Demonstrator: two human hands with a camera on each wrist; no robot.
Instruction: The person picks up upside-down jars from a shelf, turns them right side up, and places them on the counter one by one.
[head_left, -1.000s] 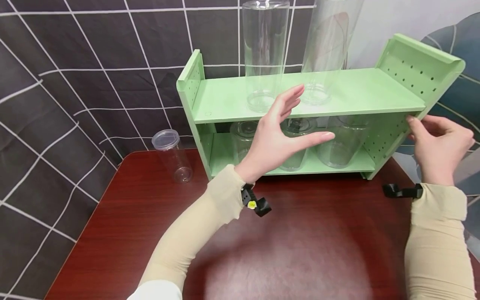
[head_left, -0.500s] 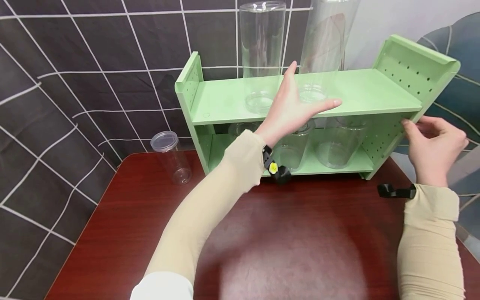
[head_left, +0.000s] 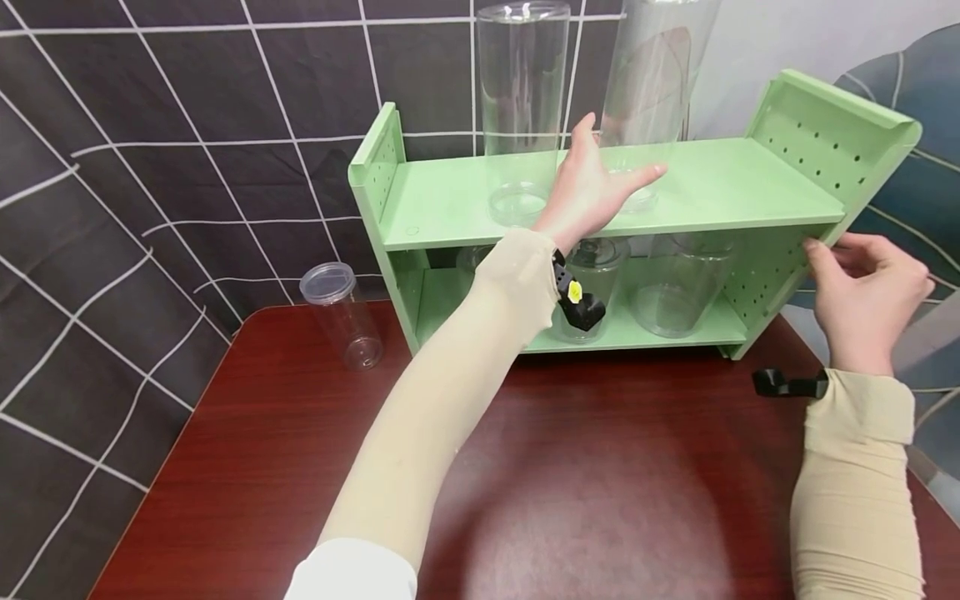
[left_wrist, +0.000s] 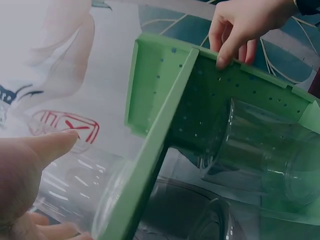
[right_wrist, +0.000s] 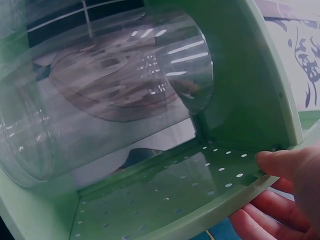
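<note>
A light green two-tier shelf [head_left: 738,196] stands on the table. On its upper tier are two tall clear jars, a left jar [head_left: 522,92] and a right jar [head_left: 660,75]. My left hand [head_left: 588,196] is at the lower part of the right jar, thumb and fingers spread to either side; contact is unclear. In the left wrist view, that jar [left_wrist: 82,185] lies between thumb and fingers. My right hand [head_left: 862,292] pinches the front edge of the shelf's right side panel [right_wrist: 225,200], thumb inside and fingers outside.
Several clear jars stand on the lower tier, including a wide one [head_left: 671,308]; my left arm partly hides the others. A lidded clear jar [head_left: 341,317] stands left of the shelf on the red-brown table [head_left: 615,483]. Behind is a dark gridded wall covering [head_left: 300,75].
My left hand has risen from in front of the lower tier, moving forward to the right jar on the upper tier. The right hand keeps its grip on the side panel.
</note>
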